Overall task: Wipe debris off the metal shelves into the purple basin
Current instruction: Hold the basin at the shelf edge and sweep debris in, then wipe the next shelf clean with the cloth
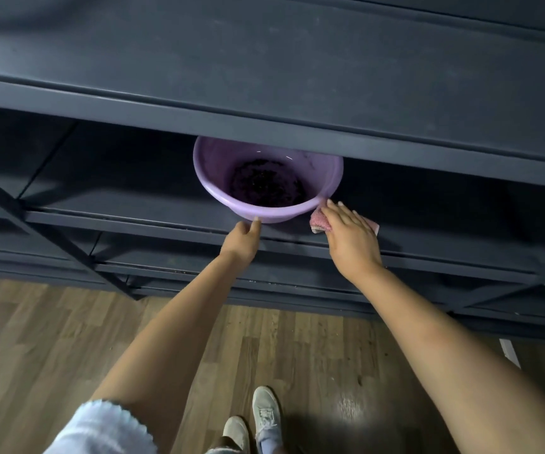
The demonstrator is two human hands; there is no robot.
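Observation:
A purple basin with dark debris in its bottom stands on a dark metal shelf, its far rim hidden under the shelf above. My left hand holds the basin's near rim from below, thumb on the rim. Flat, with straight fingers, my right hand presses a pink cloth onto the shelf just right of the basin. The fingertips nearly touch the basin's wall.
The upper shelf juts out above the basin. Lower shelves and diagonal braces sit below. A wooden floor lies in front, with my two shoes on it.

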